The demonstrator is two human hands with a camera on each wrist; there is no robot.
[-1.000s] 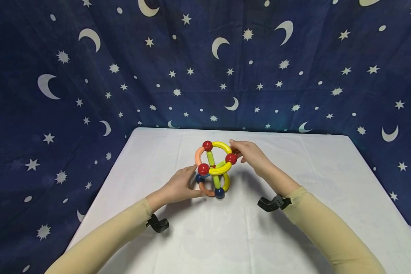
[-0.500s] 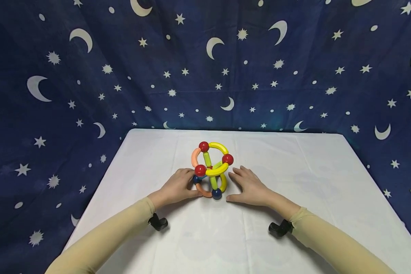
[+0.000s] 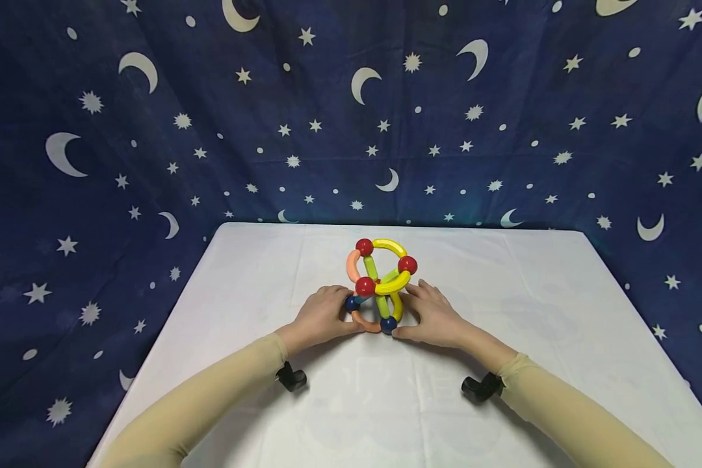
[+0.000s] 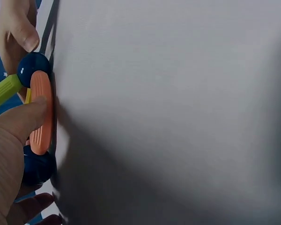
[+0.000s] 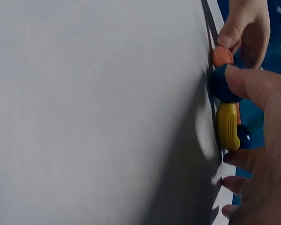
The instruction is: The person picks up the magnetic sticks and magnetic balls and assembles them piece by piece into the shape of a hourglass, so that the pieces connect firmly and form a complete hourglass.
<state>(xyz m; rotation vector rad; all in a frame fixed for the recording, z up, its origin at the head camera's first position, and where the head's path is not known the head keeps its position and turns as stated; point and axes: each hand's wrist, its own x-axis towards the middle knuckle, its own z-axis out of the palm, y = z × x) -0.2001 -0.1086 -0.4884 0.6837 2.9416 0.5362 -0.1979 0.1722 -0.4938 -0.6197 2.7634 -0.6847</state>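
A ball-and-stick toy structure stands on the white tabletop, its upper ring of red balls with yellow and orange curved sticks. Light green straight sticks slope down to a lower ring with dark blue balls. My left hand grips the base from the left; in the left wrist view its thumb presses the orange curved stick between two blue balls. From the right, my right hand holds the base, thumb on a blue ball and a finger at the yellow curved stick. The base's far side is partly hidden.
White cloth covers the table. Behind and to the sides hangs a dark blue curtain with moons and stars. Black wrist mounts stick out below both forearms.
My right hand came down from the upper ring to the table, then took hold of the base. The structure has since shifted a little right, my left hand moving with it.
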